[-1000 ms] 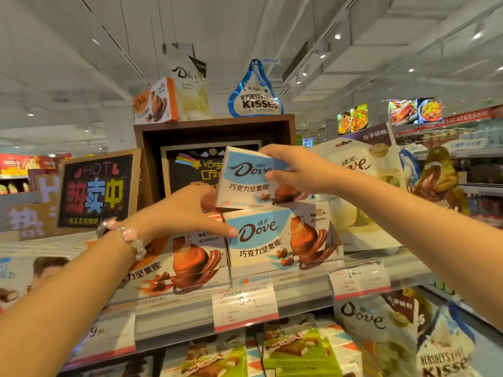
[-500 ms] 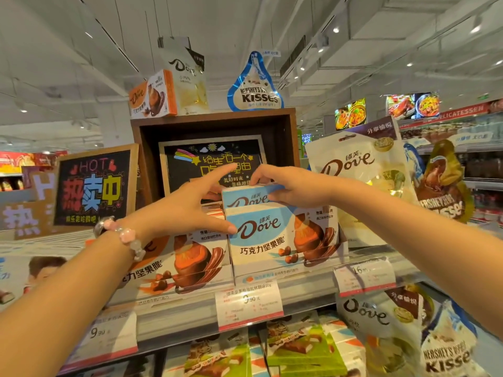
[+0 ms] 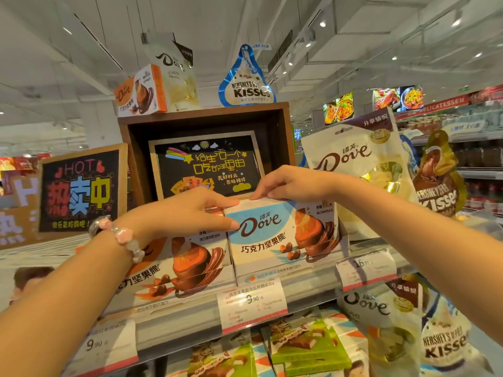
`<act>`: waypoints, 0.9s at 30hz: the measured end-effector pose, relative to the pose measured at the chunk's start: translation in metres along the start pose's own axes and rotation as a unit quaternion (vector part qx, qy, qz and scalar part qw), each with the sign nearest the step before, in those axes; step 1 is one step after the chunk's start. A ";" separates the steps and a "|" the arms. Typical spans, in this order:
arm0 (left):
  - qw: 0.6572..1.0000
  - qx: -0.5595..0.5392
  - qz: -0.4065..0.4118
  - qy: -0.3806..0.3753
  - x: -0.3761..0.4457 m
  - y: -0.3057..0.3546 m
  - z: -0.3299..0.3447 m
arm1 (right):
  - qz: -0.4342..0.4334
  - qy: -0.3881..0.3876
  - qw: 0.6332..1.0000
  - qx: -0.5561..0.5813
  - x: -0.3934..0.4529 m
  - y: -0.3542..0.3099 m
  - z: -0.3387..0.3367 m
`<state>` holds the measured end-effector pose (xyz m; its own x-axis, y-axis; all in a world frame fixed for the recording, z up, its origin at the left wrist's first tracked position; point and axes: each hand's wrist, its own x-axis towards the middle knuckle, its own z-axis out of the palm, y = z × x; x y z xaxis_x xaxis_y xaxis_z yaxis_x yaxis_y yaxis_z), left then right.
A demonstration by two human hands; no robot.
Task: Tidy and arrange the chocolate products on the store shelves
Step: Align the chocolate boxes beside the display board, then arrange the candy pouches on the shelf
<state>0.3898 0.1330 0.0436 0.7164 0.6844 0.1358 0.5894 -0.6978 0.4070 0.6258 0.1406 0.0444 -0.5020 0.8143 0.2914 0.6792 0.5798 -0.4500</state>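
Note:
A blue-and-white Dove chocolate box (image 3: 272,240) stands upright at the front of its row on the upper shelf (image 3: 190,322). My left hand (image 3: 185,210) pinches its top left corner, index finger along the top and thumb on the front face. My right hand (image 3: 288,183) rests on the top edge of the row, fingertips pressing down. To the left, partly hidden by my left wrist, stands an orange Dove box (image 3: 185,262).
Behind the boxes is a wooden crate (image 3: 206,115) with a chalkboard sign. A white Dove bag (image 3: 353,159) and Kisses bag (image 3: 435,186) stand to the right. A HOT sign (image 3: 79,191) stands on the left. Price tags (image 3: 253,306) line the shelf edge; green boxes (image 3: 307,346) lie below.
My right hand brought a blue Dove box down from above and slid it into the row behind the front box. My left hand stayed at the front box's left edge.

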 end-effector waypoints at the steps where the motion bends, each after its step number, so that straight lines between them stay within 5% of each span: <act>1: 1.000 -0.001 0.000 -0.001 0.000 0.000 0.000 | 0.008 0.001 1.000 0.006 0.001 -0.001 0.001; 7: 0.997 0.077 -0.013 0.017 0.004 0.002 0.001 | -0.014 0.121 0.973 -0.196 0.002 -0.011 0.013; 12: 0.981 0.148 -0.048 0.117 0.010 0.017 0.007 | -0.080 0.294 0.930 -0.208 -0.034 -0.014 0.010; 19: 0.946 0.074 0.043 0.313 0.063 0.087 0.048 | -0.156 0.398 0.873 -0.234 -0.103 0.010 -0.029; 27: 0.893 -0.060 -0.067 0.441 0.143 0.132 0.092 | -0.122 0.515 0.818 -0.226 -0.178 0.110 -0.088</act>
<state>0.6044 0.1188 0.0335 0.0388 0.6984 0.7147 0.5658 -0.6048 0.5604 0.8369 0.0620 0.0169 -0.0927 0.1296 0.9872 0.8711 0.4908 0.0174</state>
